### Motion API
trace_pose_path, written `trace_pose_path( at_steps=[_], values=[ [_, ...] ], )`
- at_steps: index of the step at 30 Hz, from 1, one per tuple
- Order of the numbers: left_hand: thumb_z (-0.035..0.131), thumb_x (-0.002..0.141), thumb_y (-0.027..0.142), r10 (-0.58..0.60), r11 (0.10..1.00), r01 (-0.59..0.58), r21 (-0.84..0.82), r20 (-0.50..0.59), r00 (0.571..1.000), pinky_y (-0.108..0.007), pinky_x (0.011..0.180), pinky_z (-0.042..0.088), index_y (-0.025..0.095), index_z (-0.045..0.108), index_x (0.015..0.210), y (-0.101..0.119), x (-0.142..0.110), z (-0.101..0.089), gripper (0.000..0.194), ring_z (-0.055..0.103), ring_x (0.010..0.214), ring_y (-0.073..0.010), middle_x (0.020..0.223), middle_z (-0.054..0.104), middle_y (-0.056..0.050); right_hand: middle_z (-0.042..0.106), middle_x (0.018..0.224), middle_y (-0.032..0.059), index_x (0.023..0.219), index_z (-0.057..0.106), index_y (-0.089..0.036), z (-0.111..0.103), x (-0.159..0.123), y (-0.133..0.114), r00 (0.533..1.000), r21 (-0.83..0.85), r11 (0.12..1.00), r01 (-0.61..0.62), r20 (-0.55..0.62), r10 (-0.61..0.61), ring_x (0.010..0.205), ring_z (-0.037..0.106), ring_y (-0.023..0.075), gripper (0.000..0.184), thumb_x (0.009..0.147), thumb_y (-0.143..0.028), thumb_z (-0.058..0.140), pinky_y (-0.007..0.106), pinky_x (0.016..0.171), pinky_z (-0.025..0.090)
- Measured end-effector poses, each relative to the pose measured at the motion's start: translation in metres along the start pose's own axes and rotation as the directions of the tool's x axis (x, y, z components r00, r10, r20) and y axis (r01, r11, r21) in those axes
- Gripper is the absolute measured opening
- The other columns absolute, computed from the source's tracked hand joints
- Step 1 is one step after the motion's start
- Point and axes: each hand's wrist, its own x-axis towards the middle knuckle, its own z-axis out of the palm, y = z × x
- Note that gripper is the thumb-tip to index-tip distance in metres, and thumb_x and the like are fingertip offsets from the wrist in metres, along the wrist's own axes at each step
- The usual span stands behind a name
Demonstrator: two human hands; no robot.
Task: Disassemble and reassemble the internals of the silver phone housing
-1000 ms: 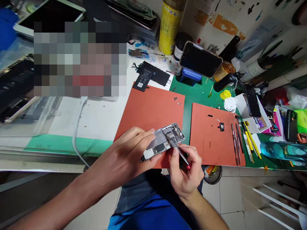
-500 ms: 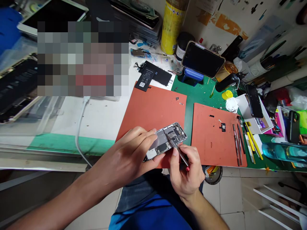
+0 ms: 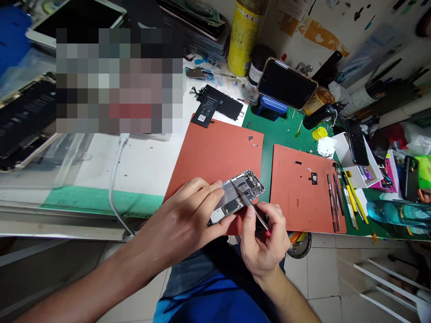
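Note:
An opened phone point(image 3: 244, 189), its inner boards showing, lies tilted at the near edge of a red mat point(image 3: 215, 154). My left hand point(image 3: 186, 220) grips its lower end, fingers wrapped over the side. My right hand point(image 3: 264, 240) pinches a thin screwdriver with a red end point(image 3: 253, 210); its tip rests on the phone's inside near the middle.
A second red mat point(image 3: 305, 199) to the right carries small parts, with tweezers and yellow tools point(image 3: 340, 202) at its right edge. A black battery point(image 3: 215, 105) lies beyond the first mat. A phone on a blue stand point(image 3: 286, 84) and a yellow can point(image 3: 244, 36) stand behind. A white cable point(image 3: 116, 179) hangs left.
The view has drifted slightly. Both hands and the phone sit a little further right in the picture; the screwdriver tip stays on the phone's inside.

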Motion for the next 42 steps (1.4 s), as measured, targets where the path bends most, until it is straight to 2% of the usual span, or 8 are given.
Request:
trace_pose_path(
  at_steps=[4, 8, 11, 18, 22, 27, 37, 42],
  values=[
    [0.067, 0.102, 0.026, -0.009, 1.0, 0.009, 0.009, 0.01, 1.0, -0.046, 0.078, 0.064, 0.002, 0.068, 0.112, 0.0002, 0.0004, -0.0001, 0.026, 0.068, 0.085, -0.0282, 0.103, 0.076, -0.019, 0.075, 0.088, 0.0007, 0.118, 0.067, -0.018, 0.0027, -0.002, 0.0007, 0.999, -0.015, 0.999, -0.029, -0.037, 0.029, 0.068, 0.071, 0.0114, 0.018, 0.101, -0.011, 0.072, 0.023, 0.06, 0.059],
    [0.069, 0.102, 0.027, 0.001, 1.0, -0.001, 0.001, -0.007, 1.0, -0.046, 0.079, 0.065, 0.003, 0.067, 0.115, -0.0006, -0.0006, 0.0008, 0.028, 0.07, 0.086, -0.0286, 0.105, 0.077, -0.02, 0.075, 0.09, 0.0021, 0.119, 0.067, -0.018, 0.0039, -0.0026, 0.0018, 0.999, -0.021, 0.999, -0.026, -0.044, 0.025, 0.071, 0.072, 0.0141, 0.017, 0.102, -0.016, 0.071, 0.027, 0.062, 0.062],
    [0.071, 0.101, 0.027, -0.008, 1.0, 0.008, -0.011, -0.029, 1.0, -0.046, 0.08, 0.065, 0.005, 0.065, 0.118, -0.0023, -0.0038, 0.0024, 0.028, 0.071, 0.088, -0.0287, 0.107, 0.077, -0.019, 0.075, 0.089, 0.0013, 0.119, 0.068, -0.017, 0.0041, -0.0029, 0.0027, 0.999, -0.02, 1.0, -0.015, -0.051, 0.014, 0.068, 0.072, 0.0126, 0.019, 0.101, -0.011, 0.071, 0.025, 0.061, 0.06],
    [0.074, 0.099, 0.025, 0.004, 0.999, -0.006, -0.039, -0.064, 0.998, -0.047, 0.08, 0.067, 0.01, 0.056, 0.132, -0.0048, -0.008, 0.0061, 0.041, 0.073, 0.095, -0.0307, 0.115, 0.077, -0.019, 0.075, 0.088, 0.0018, 0.122, 0.068, -0.017, 0.006, -0.0037, 0.005, 0.998, 0.015, 1.0, -0.005, -0.062, 0.006, 0.069, 0.072, 0.0143, 0.024, 0.099, -0.01, 0.072, 0.026, 0.059, 0.06],
    [0.072, 0.1, 0.025, 0.008, 0.999, -0.01, -0.033, -0.047, 0.999, -0.046, 0.076, 0.068, 0.01, 0.055, 0.131, -0.0046, -0.0055, 0.0056, 0.038, 0.071, 0.088, -0.0284, 0.115, 0.077, -0.02, 0.075, 0.089, 0.0025, 0.122, 0.067, -0.018, 0.0061, -0.0022, 0.0061, 0.998, 0.009, 1.0, 0.008, -0.057, -0.007, 0.068, 0.071, 0.0149, 0.023, 0.1, -0.012, 0.071, 0.028, 0.059, 0.06],
    [0.069, 0.102, 0.024, 0.021, 0.999, -0.023, -0.034, -0.048, 0.999, -0.049, 0.078, 0.069, 0.012, 0.052, 0.131, -0.0049, -0.004, 0.0032, 0.036, 0.072, 0.092, -0.0292, 0.116, 0.077, -0.021, 0.074, 0.088, 0.0026, 0.122, 0.066, -0.018, 0.0062, 0.0002, 0.0062, 0.999, 0.001, 1.0, 0.011, -0.048, -0.011, 0.067, 0.07, 0.0147, 0.021, 0.102, -0.014, 0.07, 0.028, 0.059, 0.06],
    [0.069, 0.102, 0.024, 0.007, 0.999, -0.01, -0.054, -0.059, 0.998, -0.046, 0.077, 0.068, 0.014, 0.051, 0.133, -0.0056, -0.0052, 0.0059, 0.038, 0.072, 0.091, -0.0277, 0.116, 0.077, -0.018, 0.074, 0.088, 0.0024, 0.123, 0.067, -0.018, 0.0087, -0.0023, 0.0087, 0.997, -0.024, 0.999, 0.043, -0.069, -0.044, 0.067, 0.07, 0.0141, 0.024, 0.101, -0.012, 0.071, 0.027, 0.057, 0.059],
    [0.072, 0.1, 0.024, 0.001, 0.995, -0.005, -0.095, -0.041, 0.999, -0.047, 0.077, 0.067, 0.014, 0.051, 0.134, -0.0059, -0.0049, 0.0054, 0.042, 0.072, 0.089, -0.0277, 0.116, 0.077, -0.019, 0.074, 0.09, 0.0036, 0.124, 0.066, -0.017, 0.0083, 0.0023, 0.0077, 0.995, 0.039, 0.996, 0.08, -0.061, -0.078, 0.07, 0.069, 0.0153, 0.027, 0.099, -0.008, 0.069, 0.03, 0.058, 0.059]
  ],
)
